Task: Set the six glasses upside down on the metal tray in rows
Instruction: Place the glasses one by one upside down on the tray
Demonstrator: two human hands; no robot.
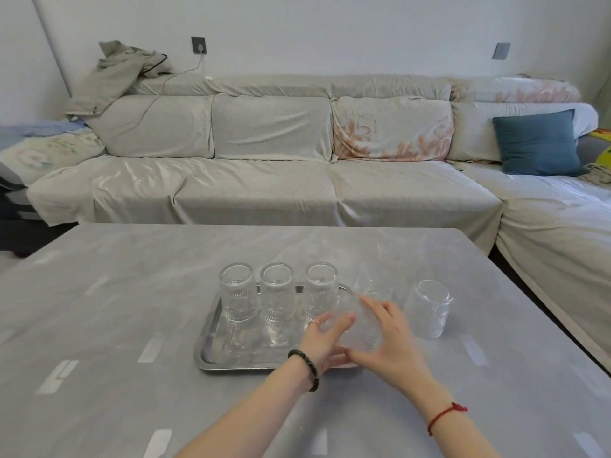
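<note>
Tray (211, 332): laid on the table (99, 325).
Back row: three glasses (277, 292) stood upside down on the tray.
Held glass (358, 328): blurred, gripped over the tray's right end.
Left hand (322, 338): fingers wrapped on held glass.
Right hand (386, 338): fingers spread against held glass.
Loose glass (428, 309): on the table, right of tray.

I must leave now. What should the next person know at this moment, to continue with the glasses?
Left hand and right hand: both hold one blurred glass over the right side of the metal tray; its orientation cannot be told.
Done: three glasses stand in the tray's back row, apparently upside down.
Off the tray: one glass on the table to the right, and a faint one behind the hands.
Left: seat the held glass, then add those two to the front row.
</note>
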